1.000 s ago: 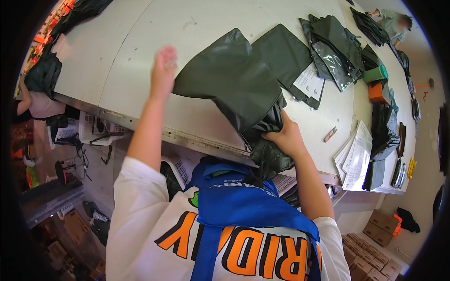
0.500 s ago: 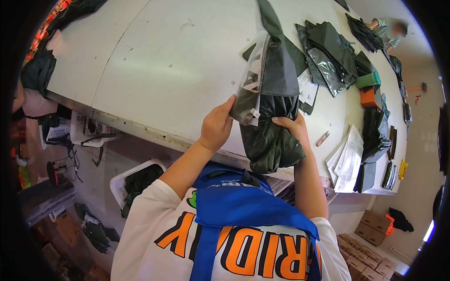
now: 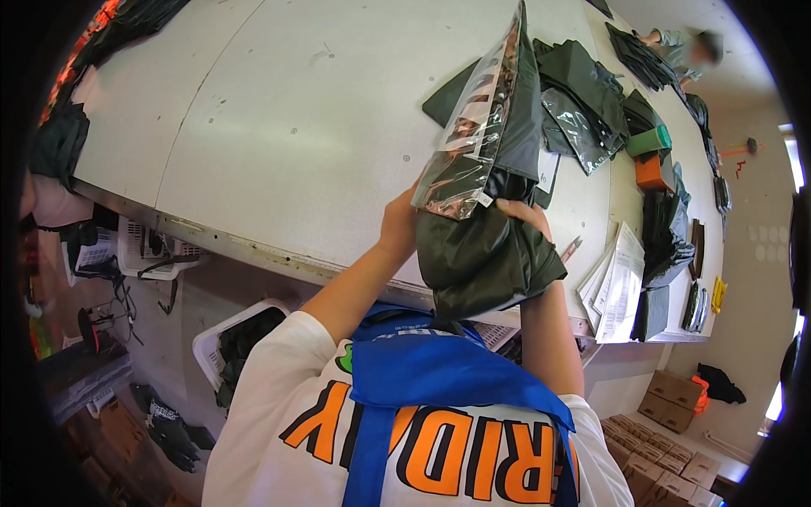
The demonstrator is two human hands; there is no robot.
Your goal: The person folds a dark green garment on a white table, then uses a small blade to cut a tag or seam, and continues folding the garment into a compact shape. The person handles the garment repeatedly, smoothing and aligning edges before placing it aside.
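Observation:
Above the table's near edge I hold a dark fabric bag with soft, bulging folds at its near end. A clear plastic panel with a printed insert runs along its far part and catches the light. My left hand is closed on the bag's left side, its fingertips hidden behind the plastic. My right hand grips the right side, thumb laid over the dark folds and the other fingers out of sight beneath. A white printed sheet shows partly behind the bag, next to another flat dark piece.
A pile of dark bags lies to the right, with a green roll and an orange box beyond. Paper sheets and a small red-handled cutter are nearer. A white basket stands below the table edge. A co-worker is at far right.
The bag has turned so its clear panel faces up more and lies flatter. Its loose near end has spread to the right over my right wrist. My left fingers have slipped behind it.

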